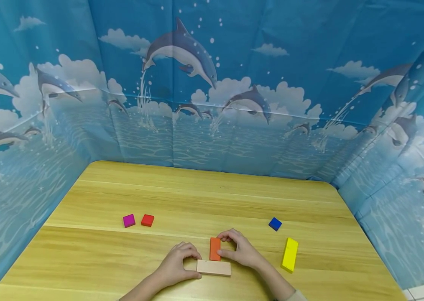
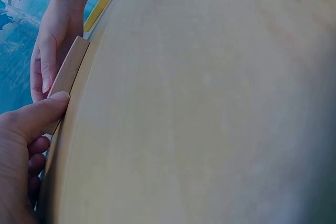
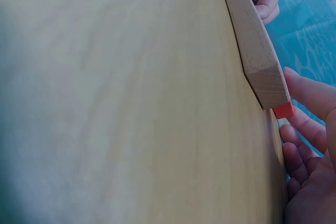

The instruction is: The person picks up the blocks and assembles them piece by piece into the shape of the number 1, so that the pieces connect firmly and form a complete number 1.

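In the head view, a plain wooden block (image 1: pixel 213 268) lies lengthwise left to right near the table's front. My left hand (image 1: pixel 177 264) grips its left end, thumb on the near side and fingers at the far side. An orange block (image 1: pixel 215 249) sits against the wooden block's far side, at a right angle to it. My right hand (image 1: pixel 243 250) holds the orange block from the right, with the thumb on its right edge and a fingertip at its far corner. From the right wrist, only a small bit of orange block (image 3: pixel 284 110) shows past the wooden block (image 3: pixel 257 51).
A purple block (image 1: pixel 129 220) and a red block (image 1: pixel 147 220) lie side by side at the left. On the right are a blue block (image 1: pixel 275 224) and a longer yellow block (image 1: pixel 289 255). A dolphin-print curtain (image 1: pixel 212 138) surrounds the wooden table (image 1: pixel 212 192).
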